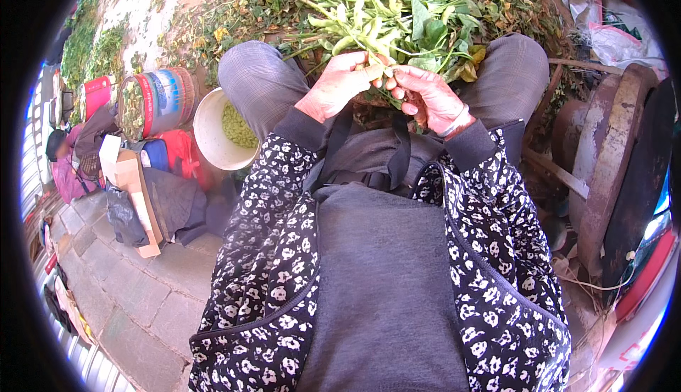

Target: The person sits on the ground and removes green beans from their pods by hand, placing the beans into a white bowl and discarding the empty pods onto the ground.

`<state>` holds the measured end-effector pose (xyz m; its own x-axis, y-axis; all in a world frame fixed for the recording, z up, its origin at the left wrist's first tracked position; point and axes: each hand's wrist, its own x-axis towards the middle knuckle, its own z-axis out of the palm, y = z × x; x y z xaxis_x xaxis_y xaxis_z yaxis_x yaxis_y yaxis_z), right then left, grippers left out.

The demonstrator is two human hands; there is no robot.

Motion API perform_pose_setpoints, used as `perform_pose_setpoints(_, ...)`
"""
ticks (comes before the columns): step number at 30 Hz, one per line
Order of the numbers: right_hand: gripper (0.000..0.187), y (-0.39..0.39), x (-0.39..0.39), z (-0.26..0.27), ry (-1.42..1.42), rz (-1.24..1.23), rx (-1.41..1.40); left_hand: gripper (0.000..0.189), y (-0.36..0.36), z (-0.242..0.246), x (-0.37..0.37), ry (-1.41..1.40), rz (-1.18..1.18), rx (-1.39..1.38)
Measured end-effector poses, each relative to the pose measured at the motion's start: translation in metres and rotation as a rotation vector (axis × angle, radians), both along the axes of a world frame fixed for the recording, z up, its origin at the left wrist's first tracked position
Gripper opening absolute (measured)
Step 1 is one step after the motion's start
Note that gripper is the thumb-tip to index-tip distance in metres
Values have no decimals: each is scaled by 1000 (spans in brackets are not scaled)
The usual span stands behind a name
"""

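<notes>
Both hands meet between my knees, just in front of a heap of green bean pods [372, 27] still on their stalks. My left hand [335, 86] pinches a small green pod [384, 67] between thumb and fingertips. Close against it, my right hand [433, 96] has its thumb and index finger on the pod's other end, with the other fingers curled below. Some dark plant bits show under the fingertips, partly hidden by the hands. Broad green leaves [431, 30] lie among the pods, with a yellowed leaf [471, 67] near my right knee.
Beside my left knee a white bucket [210, 142] holds shelled green beans [238, 128]. Further left are a printed drum [159, 102], a cardboard box [133, 184] and a seated person [72, 166]. A rusty metal wheel [612, 163] stands at right. Leaf litter [239, 14] covers the ground ahead.
</notes>
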<state>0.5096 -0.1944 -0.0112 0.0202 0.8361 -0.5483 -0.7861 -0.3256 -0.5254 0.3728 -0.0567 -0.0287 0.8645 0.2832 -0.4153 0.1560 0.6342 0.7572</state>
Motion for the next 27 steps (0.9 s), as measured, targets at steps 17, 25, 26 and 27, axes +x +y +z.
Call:
perform_pose_setpoints(17, 20, 34, -7, -9, -1481, -12, -53, 12, -3, -4, -6, 124, 3, 39)
perform_pose_setpoints(25, 11, 41, 11, 6, -806, -240, 73, 24, 2, -1, -9, 35, -157, 37)
perform_pose_setpoints(26, 5, 42, 13, 18, -862, -227, 23, 25, 3, -6, -12, 4, -178, 53)
perform_pose_setpoints(27, 5, 42, 12, 19, -873, -248, 33, 27, 3, -2, -11, -31, -203, 67)
